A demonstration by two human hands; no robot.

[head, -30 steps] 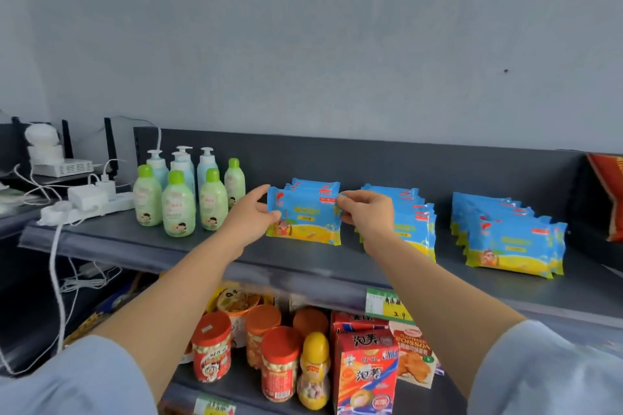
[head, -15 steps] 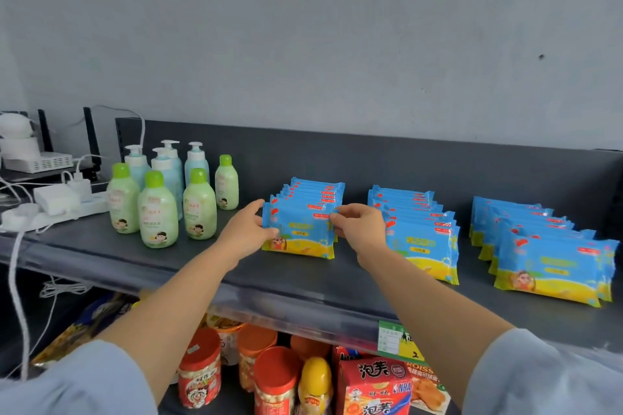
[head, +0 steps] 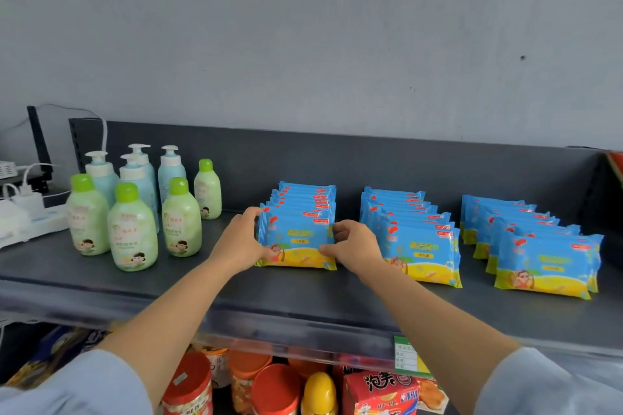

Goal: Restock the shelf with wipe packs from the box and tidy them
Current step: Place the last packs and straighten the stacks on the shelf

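Blue-and-yellow plastic wipe packs (head: 421,253) fill three rows on the dark grey shelf (head: 303,300) — my left hand (head: 241,239) and right hand (head: 354,242) clamp the leftmost front pack (head: 296,242); mostly tidying remains, I judge.

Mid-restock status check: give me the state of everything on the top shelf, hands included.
left grip: curled round the left-row front pack's left edge.
right grip: pinching that pack's right edge.
left-row front pack: standing on edge, held at both ends.
middle row: standing, untouched.
right row: standing, staggered sideways, untouched.
green-capped bottles: upright, caps on.
pump bottles: upright.
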